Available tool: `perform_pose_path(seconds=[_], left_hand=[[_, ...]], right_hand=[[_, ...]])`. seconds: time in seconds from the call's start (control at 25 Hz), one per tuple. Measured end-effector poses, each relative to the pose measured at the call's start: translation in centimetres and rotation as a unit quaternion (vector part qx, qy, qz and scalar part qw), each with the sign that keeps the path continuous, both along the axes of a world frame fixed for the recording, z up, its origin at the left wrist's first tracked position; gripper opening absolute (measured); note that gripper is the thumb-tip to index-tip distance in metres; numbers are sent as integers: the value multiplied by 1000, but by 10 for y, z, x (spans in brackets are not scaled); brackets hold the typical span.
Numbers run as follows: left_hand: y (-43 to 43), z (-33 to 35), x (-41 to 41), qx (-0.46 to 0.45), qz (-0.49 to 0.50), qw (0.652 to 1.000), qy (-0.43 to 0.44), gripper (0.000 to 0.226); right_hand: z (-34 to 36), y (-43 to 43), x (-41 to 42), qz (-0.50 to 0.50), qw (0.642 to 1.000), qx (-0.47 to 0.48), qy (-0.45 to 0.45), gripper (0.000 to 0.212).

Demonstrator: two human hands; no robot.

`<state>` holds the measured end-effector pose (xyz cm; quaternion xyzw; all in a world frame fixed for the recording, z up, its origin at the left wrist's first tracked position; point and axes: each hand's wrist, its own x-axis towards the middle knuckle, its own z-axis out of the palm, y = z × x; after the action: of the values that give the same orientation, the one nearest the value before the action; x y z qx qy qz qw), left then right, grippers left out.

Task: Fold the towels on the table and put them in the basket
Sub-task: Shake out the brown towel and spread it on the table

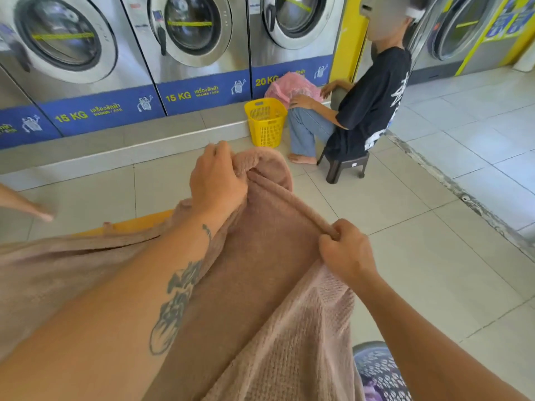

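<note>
A large dusty-pink towel (260, 270) hangs in front of me, held up off the yellow table (136, 224), whose edge shows at the left. My left hand (215, 180) grips the towel's far top corner. My right hand (344, 250) pinches the same top edge nearer to me, so the hem stretches taut between both hands. More pink cloth (58, 270) lies spread over the table at the left. A grey perforated basket (376, 371) sits low at the bottom right, partly hidden by my right forearm.
A row of steel washing machines (188, 39) lines the back wall above a grey step. A person in a black shirt (370, 102) sits on a dark stool (344, 166) beside a yellow basket (265, 123) and a pink bag (292, 88). Tiled floor spreads right.
</note>
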<state>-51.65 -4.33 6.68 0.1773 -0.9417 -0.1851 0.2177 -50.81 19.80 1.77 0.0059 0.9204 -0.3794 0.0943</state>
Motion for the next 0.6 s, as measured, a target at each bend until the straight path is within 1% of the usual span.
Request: perform_pose_path(seconds=[0.04, 0.12, 0.16, 0.2, 0.28, 0.36, 0.44, 0.52, 0.56, 0.6], left_hand=[[-2, -1, -3, 5, -5, 1000, -12, 35], [-1, -12, -2, 17, -34, 990, -136, 60], [2, -20, 2, 19, -47, 979, -196, 63], [4, -30, 8, 24, -61, 970, -233, 59], [10, -45, 24, 43, -76, 964, -253, 43], [18, -56, 44, 32, -76, 964, -251, 35], [28, -65, 67, 3, -75, 974, -214, 33], [38, -73, 94, 13, -64, 980, -191, 32], [43, -76, 108, 29, -56, 977, -204, 34], [47, -81, 123, 42, -54, 969, -237, 39]], right_hand=[[0, 4, 2, 13, 1000, 10, -25, 14], [-8, 8, 7, 77, 987, 36, -139, 35], [-15, 9, 10, 91, 979, 35, -179, 44], [-20, 10, 13, 98, 975, 28, -195, 50], [-22, 8, 19, 109, 976, 0, -188, 51], [-23, 5, 28, 136, 969, -20, -205, 46], [-22, 5, 41, 172, 959, -16, -224, 44], [-26, 8, 58, 196, 954, 0, -229, 46], [-28, 11, 68, 201, 953, 7, -227, 46], [-28, 15, 79, 202, 953, 11, -226, 46]])
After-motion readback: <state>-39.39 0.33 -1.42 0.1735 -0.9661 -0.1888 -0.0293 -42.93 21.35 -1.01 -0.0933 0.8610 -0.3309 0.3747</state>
